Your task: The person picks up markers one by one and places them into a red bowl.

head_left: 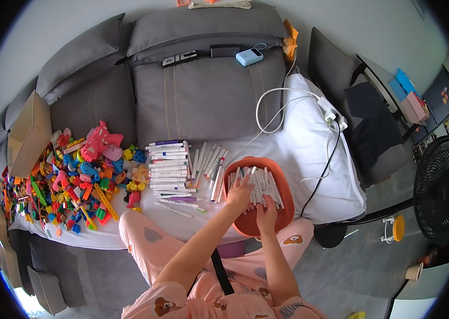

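Observation:
An orange-red plastic basket [285,212] filled with white markers [273,186] stands on the white sheet, in front of my knees. Inside it my left hand [239,194] reaches over the markers on the left side, fingers apart and touching them. My right hand [266,217] lies on the markers nearer the basket's front, fingers stretched out; whether a marker sits under them is partly hidden. Left of the basket is a neat stack of white markers [168,167] laid crosswise. Several loose markers [203,159] lie between stack and basket, and a few more lie before the stack.
A heap of colourful toys and blocks [70,183] spreads at the left beside a tipped beige box [29,135]. Grey cushions [208,101] carry a remote [179,58] and a light-blue device [249,57]. Cables and a power strip [326,105] lie right; a black fan [438,189] stands beyond.

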Available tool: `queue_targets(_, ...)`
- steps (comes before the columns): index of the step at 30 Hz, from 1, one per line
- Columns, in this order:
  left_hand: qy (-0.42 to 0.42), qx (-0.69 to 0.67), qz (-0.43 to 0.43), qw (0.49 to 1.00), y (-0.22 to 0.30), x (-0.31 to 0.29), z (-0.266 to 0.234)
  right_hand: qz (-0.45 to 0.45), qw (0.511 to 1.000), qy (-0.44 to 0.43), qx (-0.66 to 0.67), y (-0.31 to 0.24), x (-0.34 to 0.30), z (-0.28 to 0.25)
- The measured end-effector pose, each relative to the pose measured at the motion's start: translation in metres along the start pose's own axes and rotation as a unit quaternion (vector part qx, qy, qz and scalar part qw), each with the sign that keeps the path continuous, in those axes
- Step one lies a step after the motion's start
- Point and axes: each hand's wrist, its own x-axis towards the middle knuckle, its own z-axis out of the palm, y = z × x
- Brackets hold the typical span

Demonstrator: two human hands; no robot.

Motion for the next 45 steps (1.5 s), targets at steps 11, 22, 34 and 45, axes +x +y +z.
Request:
queue_targets(11, -0.019, 0.152, -0.033, 0.988, -0.009, -0.019, 0.025, -0.056, 0.998, -0.018, -0.008, -0.033, -0.009, 0.024)
queue_targets(22, 0.259, -0.105, -0.213, 0.936, -0.123, -0.136, -0.014, -0.173, 0.963, -0.204, 0.012, -0.11, -0.047, 0.106)
queue_targets(34, 0.144, -0.03, -0.233, 0.961, -0.15, -0.171, -0.006, -0.239, 0.914, -0.277, -0.174, -0.084, -0.05, 0.148)
queue_targets(45, 0.346, -0.204, -0.143, 0.905, -0.082, -0.121, -0.024, -0.05, 0.996, -0.076, 0.006, -0.096, -0.032, 0.037)
